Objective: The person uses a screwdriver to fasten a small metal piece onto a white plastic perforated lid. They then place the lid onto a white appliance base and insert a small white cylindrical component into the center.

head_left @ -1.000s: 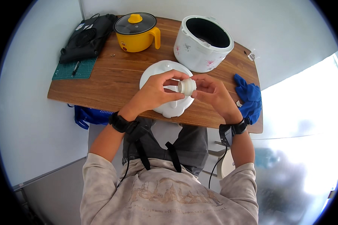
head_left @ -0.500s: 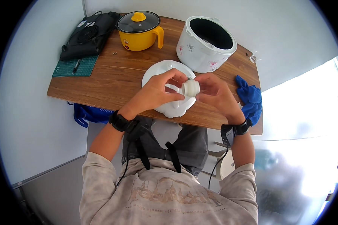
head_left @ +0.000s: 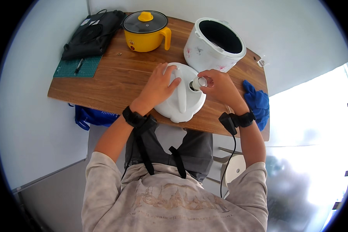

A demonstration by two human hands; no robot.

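Note:
A round white lid (head_left: pixel 168 109) with a long raised handle (head_left: pixel 182 98) lies on the wooden table in front of me. My left hand (head_left: pixel 158 83) rests on its left side, thumb and fingers spread and touching the handle's far part. To the right of the handle is a dark round opening (head_left: pixel 192 86). My right hand (head_left: pixel 219 86) pinches a small white cylindrical steam valve (head_left: pixel 200 82), tilted at the opening's edge. Whether the valve's lower end is inside the opening, I cannot tell. The white rice cooker body (head_left: pixel 205 58) with flower prints stands uncovered just behind the lid.
A yellow pot (head_left: pixel 143 41) with a glass lid stands at the back. At far left, a black flat appliance (head_left: pixel 89 36) lies partly over a green cutting mat (head_left: pixel 65 68) with a pen (head_left: pixel 79 65). A blue cloth (head_left: pixel 256 102) hangs over the right table edge.
My left hand has left the steam valve and come down on the lid. My right hand has turned the valve and lowered it to the lid's opening.

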